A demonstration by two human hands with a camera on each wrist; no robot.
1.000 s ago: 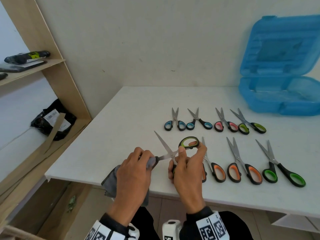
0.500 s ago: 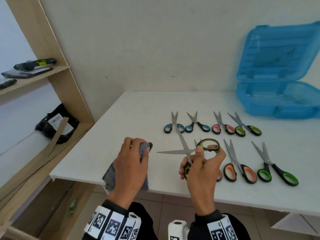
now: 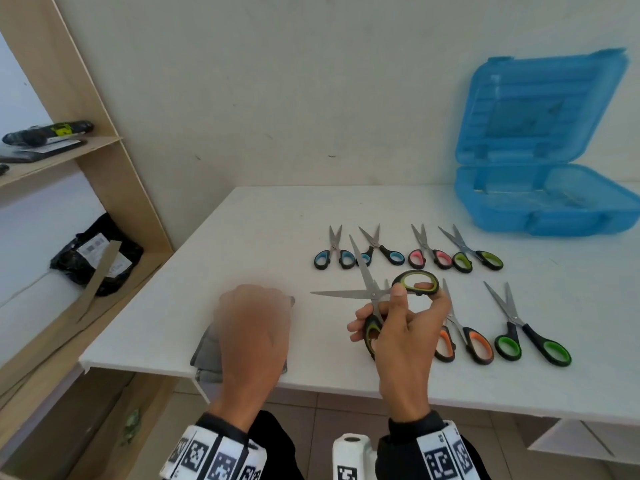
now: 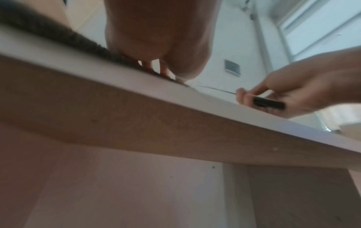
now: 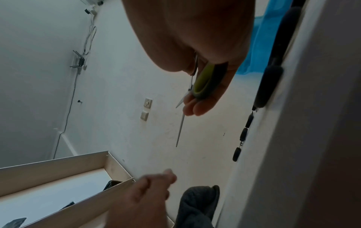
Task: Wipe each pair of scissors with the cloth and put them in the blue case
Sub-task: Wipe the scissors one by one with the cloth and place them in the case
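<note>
My right hand (image 3: 405,334) grips the green-handled scissors (image 3: 372,294) above the table's front, a finger through the upper loop, blades spread wide toward the left and the back. In the right wrist view the scissors (image 5: 205,83) show edge-on under the palm. My left hand (image 3: 252,327), motion-blurred, sits low on the grey cloth (image 3: 206,348) at the table's front edge, fingers curled over it. The blue case (image 3: 547,209) stands open at the back right, its tray holding no scissors. Several more scissors (image 3: 429,256) lie in two rows on the table.
The white table (image 3: 242,244) meets the wall at the back. A wooden shelf unit (image 3: 114,188) stands to the left, holding a black bag (image 3: 97,258) and tools. The front-row scissors (image 3: 530,337) lie just right of my right hand.
The cloth came off the blade and my left hand dropped with it to the table edge. My right hand turned the scissors so that one blade points left and one points back.
</note>
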